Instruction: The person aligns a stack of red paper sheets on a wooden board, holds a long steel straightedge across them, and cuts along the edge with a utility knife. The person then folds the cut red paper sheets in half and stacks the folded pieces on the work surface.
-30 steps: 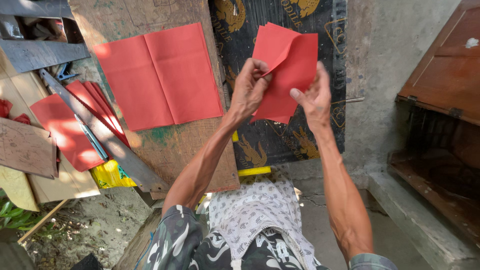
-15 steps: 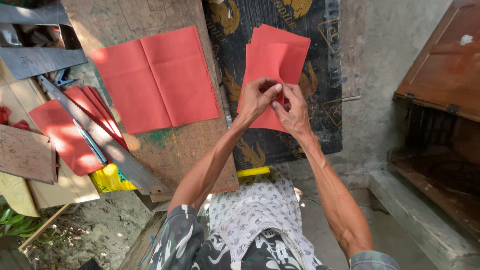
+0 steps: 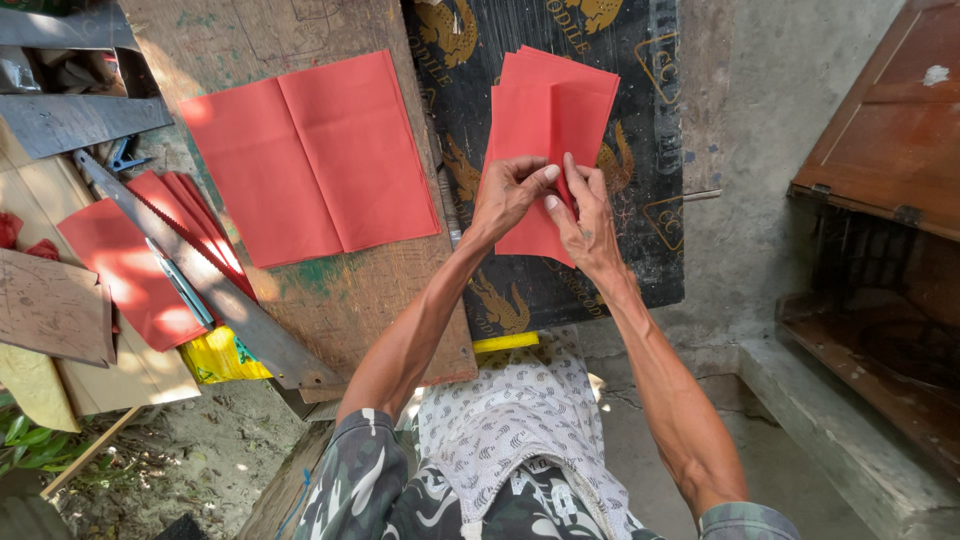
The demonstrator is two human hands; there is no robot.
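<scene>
Hard to make out: the lower part of the folded red paper (image 3: 545, 120), covered by both hands, so the exact pinch point stays hidden. Cannot tell how many layers sit in the fold, though a few offset edges show at its top. Cut off at the bottom edge: the camouflage sleeves and the patterned white cloth (image 3: 515, 425) over the lap. Cut off at the left edge too: the brown cardboard scraps and the grey metal pieces in the top left corner.

Left hand (image 3: 508, 195) closed on the folded red paper from the left, thumb and forefinger pinched together at the crease. Right hand (image 3: 580, 215) closed on the same paper from the right, fingers (image 3: 570, 175) pressed flat against its front, fingertips of both hands meeting in the middle. Paper held up over the dark printed mat (image 3: 640, 150), near the mat's top edge, not resting on it.

On the wooden board (image 3: 330, 300) to the left, well apart from the hands: an open red sheet (image 3: 310, 160) lying flat with a centre crease, near the board's top edge. Beyond the board's left edge, more red sheets (image 3: 130, 260), with a handsaw (image 3: 215, 295) lying diagonally across them. Just below the saw, a yellow packet (image 3: 215, 358), partly hidden.
</scene>
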